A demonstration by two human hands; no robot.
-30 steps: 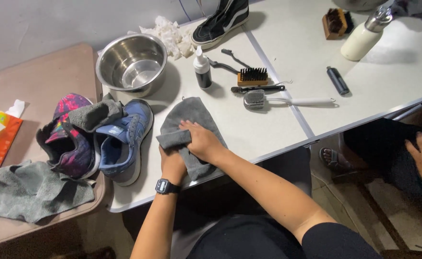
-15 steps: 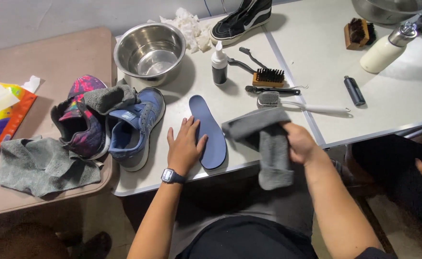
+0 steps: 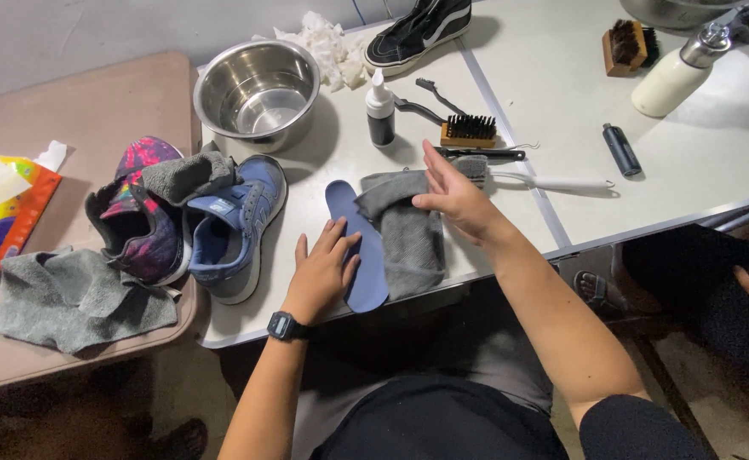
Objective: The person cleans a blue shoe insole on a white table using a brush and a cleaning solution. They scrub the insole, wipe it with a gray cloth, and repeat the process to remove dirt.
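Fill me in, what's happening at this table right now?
A person sits at a white table cleaning shoes. The left hand presses flat on a blue insole lying on the table, while the right hand holds a grey cloth draped right beside it. A blue sneaker and a multicoloured sneaker sit to the left, a steel bowl, small bottle and brushes behind.

right hand [image 3: 458, 200] lowered grey cloth [image 3: 407, 230] beside insole [image 3: 359, 247].
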